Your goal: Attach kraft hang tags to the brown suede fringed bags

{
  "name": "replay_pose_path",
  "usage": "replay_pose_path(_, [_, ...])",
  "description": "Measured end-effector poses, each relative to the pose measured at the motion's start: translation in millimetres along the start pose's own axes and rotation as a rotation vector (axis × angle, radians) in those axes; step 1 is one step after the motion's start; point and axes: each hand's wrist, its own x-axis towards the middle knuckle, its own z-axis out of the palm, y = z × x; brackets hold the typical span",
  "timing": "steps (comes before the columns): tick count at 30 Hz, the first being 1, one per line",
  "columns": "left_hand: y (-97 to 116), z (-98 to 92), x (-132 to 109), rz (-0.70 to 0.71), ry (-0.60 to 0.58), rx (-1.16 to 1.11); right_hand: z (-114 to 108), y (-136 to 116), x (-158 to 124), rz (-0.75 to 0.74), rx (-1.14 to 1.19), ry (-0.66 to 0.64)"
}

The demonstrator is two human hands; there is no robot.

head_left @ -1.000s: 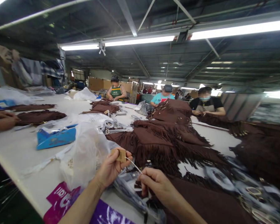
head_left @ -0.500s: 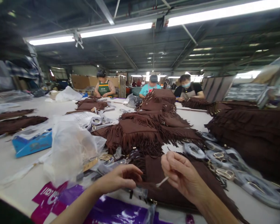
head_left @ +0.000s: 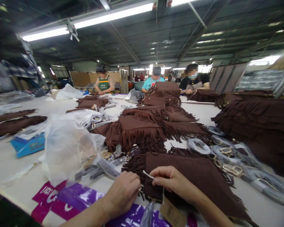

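Observation:
A dark brown fringed bag (head_left: 180, 170) lies flat in front of me, its fringe (head_left: 136, 162) spread at the left. My right hand (head_left: 171, 181) pinches a thin white string (head_left: 147, 174) above the bag. From a string below that hand hangs a kraft paper hang tag (head_left: 172, 214). At the bag's near left corner my left hand (head_left: 124, 192) is closed, its knuckles up. A small gold-coloured metal fitting (head_left: 140, 188) shows beside its fingertips. What those fingers grip is hidden.
Purple printed plastic bags (head_left: 82, 198) lie at the near edge. A clear plastic bag (head_left: 66, 148) and a blue box (head_left: 28, 145) are left. Wrapped straps (head_left: 229, 157) and stacked brown bags (head_left: 255, 132) stand right. More fringed bags (head_left: 142, 129) pile ahead; several co-workers sit beyond.
My left hand has closed and lowered to the bag's corner. My right hand has moved left and down with the string, and the hang tag now shows below it. The view has shifted slightly.

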Motion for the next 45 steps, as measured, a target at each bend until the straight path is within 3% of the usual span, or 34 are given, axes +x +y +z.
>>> replay_pose_path(13, [-0.9, -8.2, 6.4, -0.018, -0.138, 0.152, 13.0, -2.2, -1.1, -0.013, -0.127, 0.085])
replay_pose_path(21, [2.0, -18.3, 10.7, -0.062, -0.221, 0.094, 18.6, 2.0, 0.6, 0.039, -0.214, 0.113])
replay_pose_path(29, [-1.3, -16.3, 10.1, -0.065, -0.180, -0.013, 22.6, -1.0, 2.6, 0.078, -0.302, 0.117])
replay_pose_path(37, [-10.6, -15.0, 6.6, -0.120, -0.112, -0.161, 25.2, -5.0, 8.9, 0.033, -0.564, 0.185])
replay_pose_path(45, [-11.6, -14.5, 6.5, -0.092, -0.070, -0.223, 29.1, -22.5, 15.7, 0.001, -0.775, 0.125])
